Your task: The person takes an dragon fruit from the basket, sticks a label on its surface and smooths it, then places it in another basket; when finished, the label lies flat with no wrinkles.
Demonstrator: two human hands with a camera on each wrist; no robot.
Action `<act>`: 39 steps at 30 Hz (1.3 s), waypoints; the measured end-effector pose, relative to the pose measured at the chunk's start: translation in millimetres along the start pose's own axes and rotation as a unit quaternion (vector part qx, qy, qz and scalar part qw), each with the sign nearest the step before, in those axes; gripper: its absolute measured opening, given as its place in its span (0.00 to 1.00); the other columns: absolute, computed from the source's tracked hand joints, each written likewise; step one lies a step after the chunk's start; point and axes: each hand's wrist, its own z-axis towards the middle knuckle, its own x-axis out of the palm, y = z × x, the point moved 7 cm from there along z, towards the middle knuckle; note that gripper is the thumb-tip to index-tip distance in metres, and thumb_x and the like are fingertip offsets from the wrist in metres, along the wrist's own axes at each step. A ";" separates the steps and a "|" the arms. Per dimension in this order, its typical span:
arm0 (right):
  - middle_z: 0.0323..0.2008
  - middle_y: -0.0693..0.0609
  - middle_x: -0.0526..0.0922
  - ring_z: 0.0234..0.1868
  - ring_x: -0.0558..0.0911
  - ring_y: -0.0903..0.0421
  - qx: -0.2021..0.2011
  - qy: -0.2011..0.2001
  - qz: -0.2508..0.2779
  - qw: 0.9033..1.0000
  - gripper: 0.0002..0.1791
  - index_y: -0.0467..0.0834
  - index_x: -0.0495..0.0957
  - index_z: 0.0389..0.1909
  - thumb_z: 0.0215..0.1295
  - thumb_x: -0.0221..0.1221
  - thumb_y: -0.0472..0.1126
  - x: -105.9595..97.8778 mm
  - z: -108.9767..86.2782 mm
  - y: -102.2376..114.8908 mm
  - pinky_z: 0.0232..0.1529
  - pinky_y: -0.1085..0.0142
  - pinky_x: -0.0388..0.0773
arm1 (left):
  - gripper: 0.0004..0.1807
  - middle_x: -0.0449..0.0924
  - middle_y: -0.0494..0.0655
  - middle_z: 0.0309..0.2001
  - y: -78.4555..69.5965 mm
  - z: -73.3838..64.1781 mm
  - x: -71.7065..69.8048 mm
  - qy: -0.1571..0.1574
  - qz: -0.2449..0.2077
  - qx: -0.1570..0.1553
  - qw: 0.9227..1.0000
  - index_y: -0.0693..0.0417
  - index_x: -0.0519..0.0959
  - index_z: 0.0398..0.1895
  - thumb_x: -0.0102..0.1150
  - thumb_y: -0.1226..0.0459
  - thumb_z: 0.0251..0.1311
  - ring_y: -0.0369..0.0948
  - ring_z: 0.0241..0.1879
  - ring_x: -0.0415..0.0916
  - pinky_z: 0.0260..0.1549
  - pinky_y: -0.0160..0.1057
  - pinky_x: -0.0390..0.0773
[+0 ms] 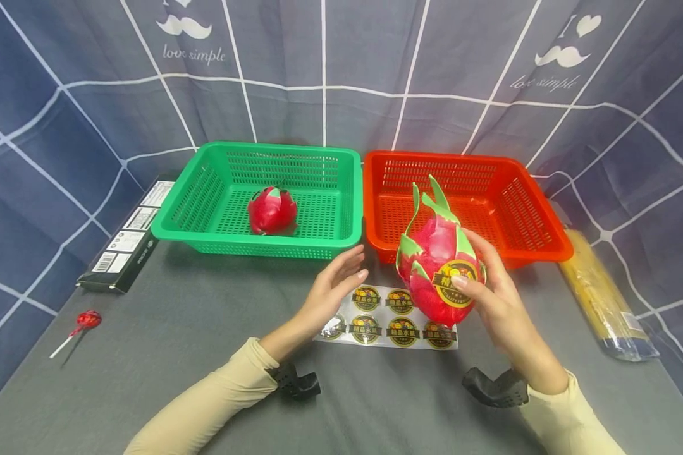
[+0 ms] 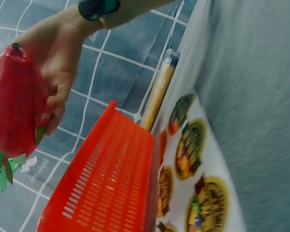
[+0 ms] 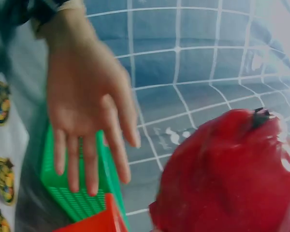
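Observation:
My right hand (image 1: pixel 498 300) grips a red dragon fruit (image 1: pixel 435 249) with green leaf tips, held up in front of the red basket (image 1: pixel 552 243). A round black-and-gold sticker (image 1: pixel 454 278) is on the fruit's side, with the thumb over part of it. My left hand (image 1: pixel 334 287) is apart from the fruit, fingers extended; the right wrist view shows its palm facing the fruit and its fingers straight. Below both hands lies a white sheet of round stickers (image 1: pixel 366 328), partly covered by the fruit in the head view.
A green basket (image 1: pixel 262 243) stands at the back left with another dragon fruit (image 1: pixel 272 210) in it. Left of it lie a long black-and-white box (image 1: pixel 126 237) and a red lollipop (image 1: pixel 89 319). A long yellow pack in clear wrap (image 1: pixel 600 294) lies at the right. Grey-blue checked curtains (image 1: pixel 358 57) enclose the table.

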 end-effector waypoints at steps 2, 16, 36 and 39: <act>0.52 0.49 0.64 0.42 0.77 0.61 0.013 0.003 0.015 1.000 0.31 0.52 0.53 0.66 0.64 0.44 0.30 -3.4 7.6 2.0 0.39 0.67 0.78 | 0.31 0.59 0.52 0.67 -1.1 10.2 4.6 0.006 0.014 0.002 1.000 0.49 0.56 0.68 0.50 0.60 0.62 0.48 0.66 0.58 0.62 0.48 0.61; 0.55 0.53 0.61 0.52 0.69 0.58 0.133 0.055 0.089 0.986 0.31 0.59 0.51 0.66 0.65 0.48 0.40 -7.2 68.8 -9.1 0.45 0.67 0.76 | 0.37 0.51 0.42 0.70 7.3 50.2 8.1 -0.047 0.147 -0.040 0.987 0.38 0.50 0.69 0.52 0.47 0.58 0.44 0.67 0.55 0.61 0.48 0.63; 0.62 0.50 0.58 0.56 0.67 0.51 0.259 0.019 -0.008 0.966 0.37 0.64 0.47 0.67 0.61 0.55 0.46 -20.6 167.0 -79.6 0.55 0.52 0.70 | 0.32 0.58 0.51 0.67 8.0 53.0 11.5 -0.069 0.142 -0.016 0.987 0.43 0.53 0.68 0.50 0.53 0.61 0.43 0.66 0.57 0.63 0.46 0.60; 0.62 0.50 0.58 0.56 0.68 0.52 0.271 0.015 -0.001 0.963 0.39 0.61 0.44 0.69 0.61 0.55 0.45 -22.6 170.1 -91.0 0.59 0.52 0.67 | 0.32 0.59 0.51 0.67 8.8 53.5 13.4 -0.065 0.143 -0.013 0.988 0.43 0.53 0.68 0.50 0.53 0.62 0.44 0.66 0.58 0.62 0.47 0.61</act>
